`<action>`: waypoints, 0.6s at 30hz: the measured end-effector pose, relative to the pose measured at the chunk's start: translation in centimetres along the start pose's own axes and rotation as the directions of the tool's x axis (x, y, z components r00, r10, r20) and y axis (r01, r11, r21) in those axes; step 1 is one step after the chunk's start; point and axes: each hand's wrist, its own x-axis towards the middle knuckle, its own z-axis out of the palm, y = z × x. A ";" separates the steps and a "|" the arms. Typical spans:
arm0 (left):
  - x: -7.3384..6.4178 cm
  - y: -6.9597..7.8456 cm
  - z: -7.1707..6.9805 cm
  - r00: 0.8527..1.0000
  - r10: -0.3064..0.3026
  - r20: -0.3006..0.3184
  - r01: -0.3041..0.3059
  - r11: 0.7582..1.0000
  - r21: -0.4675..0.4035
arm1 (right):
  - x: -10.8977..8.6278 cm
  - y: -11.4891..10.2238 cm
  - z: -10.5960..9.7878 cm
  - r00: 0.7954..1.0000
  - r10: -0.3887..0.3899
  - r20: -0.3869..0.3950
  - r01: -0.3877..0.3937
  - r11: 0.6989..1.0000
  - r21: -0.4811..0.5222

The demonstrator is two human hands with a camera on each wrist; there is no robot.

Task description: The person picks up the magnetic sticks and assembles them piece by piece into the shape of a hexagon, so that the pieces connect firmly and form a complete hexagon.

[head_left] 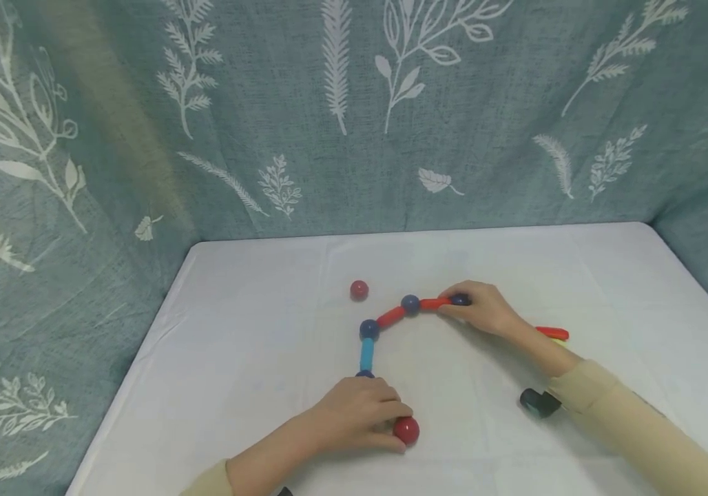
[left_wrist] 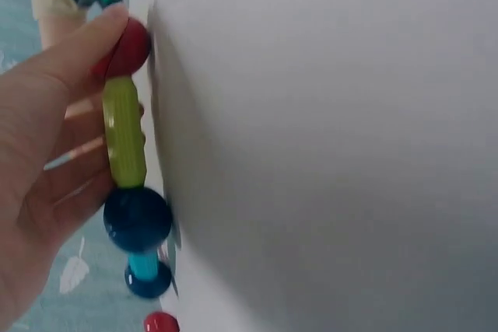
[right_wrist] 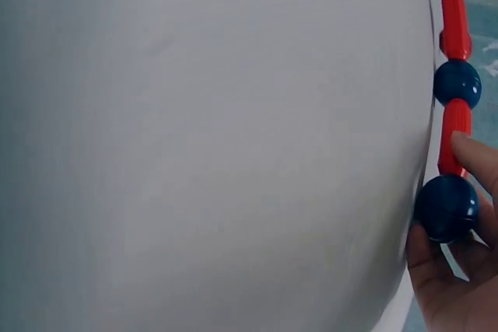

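Observation:
Toy rods and balls form a bent chain on the white table. My left hand (head_left: 357,413) grips its near end, with the thumb on a red ball (left_wrist: 134,44) and the other fingers behind it and a yellow-green rod (left_wrist: 124,130). That rod joins a dark blue ball (left_wrist: 138,219). From there a light blue rod (head_left: 366,355) runs to another blue ball (head_left: 369,329), then a red rod (head_left: 391,317) and a blue ball (head_left: 410,304). At the far end my right hand (head_left: 481,306) pinches a second red rod (right_wrist: 455,126), fingers around the end blue ball (right_wrist: 447,207).
A loose red ball (head_left: 359,290) lies behind the chain. Beyond the right forearm are a red rod (head_left: 554,333) and a partly hidden yellow one (head_left: 558,342). A black device (head_left: 538,403) shows at the right cuff. A patterned curtain (head_left: 366,172) hangs behind the table (head_left: 255,310).

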 end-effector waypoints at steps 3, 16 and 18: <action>0.5 0.7 0.4 1.000 -0.029 -0.011 0.029 0.999 0.020 | 0.4 -0.4 0.4 0.999 -0.032 0.006 0.032 0.999 0.017; 2.8 3.5 0.9 0.978 -0.208 -0.020 0.208 0.975 0.074 | 1.3 -2.0 2.4 0.992 -0.129 0.004 0.129 0.991 0.040; 3.3 3.6 1.0 0.973 -0.232 -0.023 0.233 0.970 0.076 | 1.4 -2.1 2.6 0.990 -0.141 0.003 0.140 0.989 0.041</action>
